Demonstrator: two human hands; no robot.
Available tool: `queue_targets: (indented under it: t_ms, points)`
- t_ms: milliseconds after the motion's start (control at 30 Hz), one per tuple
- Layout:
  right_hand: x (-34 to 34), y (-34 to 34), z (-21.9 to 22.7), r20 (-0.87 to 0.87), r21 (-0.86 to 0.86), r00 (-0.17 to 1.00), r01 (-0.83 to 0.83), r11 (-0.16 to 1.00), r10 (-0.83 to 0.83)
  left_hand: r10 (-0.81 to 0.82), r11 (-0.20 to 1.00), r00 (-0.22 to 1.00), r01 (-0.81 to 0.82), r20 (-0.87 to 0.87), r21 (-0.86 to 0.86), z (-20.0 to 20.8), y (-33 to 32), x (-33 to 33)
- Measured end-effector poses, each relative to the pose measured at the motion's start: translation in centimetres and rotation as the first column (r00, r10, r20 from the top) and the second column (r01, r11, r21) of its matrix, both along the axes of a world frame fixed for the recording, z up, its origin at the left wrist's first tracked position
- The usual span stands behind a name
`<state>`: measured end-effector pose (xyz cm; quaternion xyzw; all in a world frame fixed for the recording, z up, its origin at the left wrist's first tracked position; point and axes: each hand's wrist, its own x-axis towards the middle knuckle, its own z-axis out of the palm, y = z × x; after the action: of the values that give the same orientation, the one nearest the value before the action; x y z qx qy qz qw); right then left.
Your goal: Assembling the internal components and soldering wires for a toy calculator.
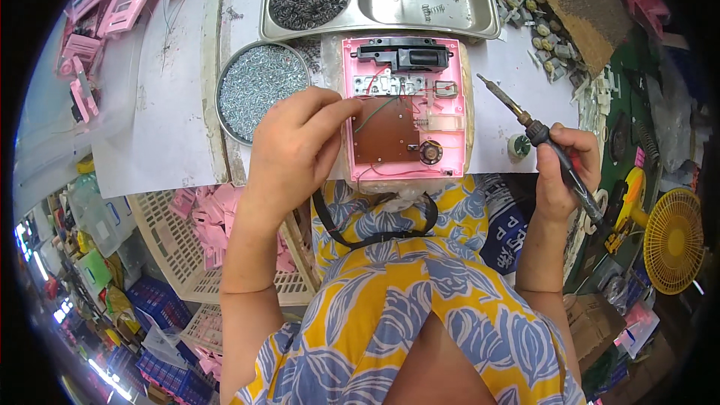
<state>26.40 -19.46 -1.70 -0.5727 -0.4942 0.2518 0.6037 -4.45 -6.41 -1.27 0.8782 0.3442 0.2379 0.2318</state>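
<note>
A pink plastic housing (456, 163) lies open in front of me. A brown circuit board (386, 131) sits inside it, with a black mechanism (409, 54) at the far end, a metal plate (386, 85), a small motor (445, 89) and a round speaker (430, 152). Thin red and green wires cross the board. My left hand (300, 139) has its fingertips pinched together at the board's left edge; what they grip is hidden. My right hand (571, 169) holds a soldering iron (534, 129) by its black handle, its tip apart from the housing.
Left of the housing stands a round dish of small screws (262, 82). Beyond is a metal tray (491, 26) with springs. Many small motors (551, 37) lie far right. A solder spool (519, 145) is near the iron, a yellow fan (673, 240) farther right. A crate (180, 255) holds pink parts.
</note>
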Motion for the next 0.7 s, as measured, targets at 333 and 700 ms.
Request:
queue_targets:
  t_ms: [333,700]
  points:
    - [-1.4,1.4,0.7,0.083,0.015,0.997,-0.005,1.0,0.003,-0.081,0.991,0.929,0.112,0.361,-0.066,-2.0,0.0,3.4]
    - [-1.8,2.5,0.5,-0.005,0.008,0.998,-0.058,0.998,0.058,0.27,0.661,0.853,0.174,0.447,-0.73,-1.4,-0.7,6.2]
